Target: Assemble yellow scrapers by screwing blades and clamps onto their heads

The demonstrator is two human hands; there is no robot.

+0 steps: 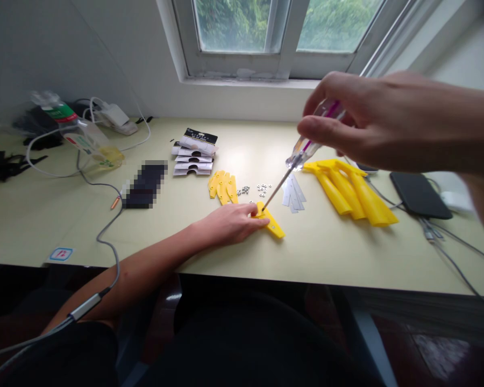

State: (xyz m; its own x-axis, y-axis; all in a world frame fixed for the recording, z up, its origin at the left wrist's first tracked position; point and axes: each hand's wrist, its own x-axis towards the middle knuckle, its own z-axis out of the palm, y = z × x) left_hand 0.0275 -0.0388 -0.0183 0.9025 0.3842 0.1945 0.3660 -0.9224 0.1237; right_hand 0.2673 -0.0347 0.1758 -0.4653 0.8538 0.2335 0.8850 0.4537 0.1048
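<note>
My right hand grips the clear and purple handle of a screwdriver, whose shaft slants down to the left. Its tip meets a flat yellow plastic piece lying on the table. With thumb and fingers, my left hand holds that piece by its upper end. A small screw shows near the lower end of the piece. Just beyond lie several small screws, several nuts and thin metal blades. More flat yellow pieces are fanned out past my left hand.
Yellow hollow handles lie to the right, near a black power bank with cables. Small printed packages are stacked at the back. On the left are a blurred-out dark object, a tilted bottle and a white charger.
</note>
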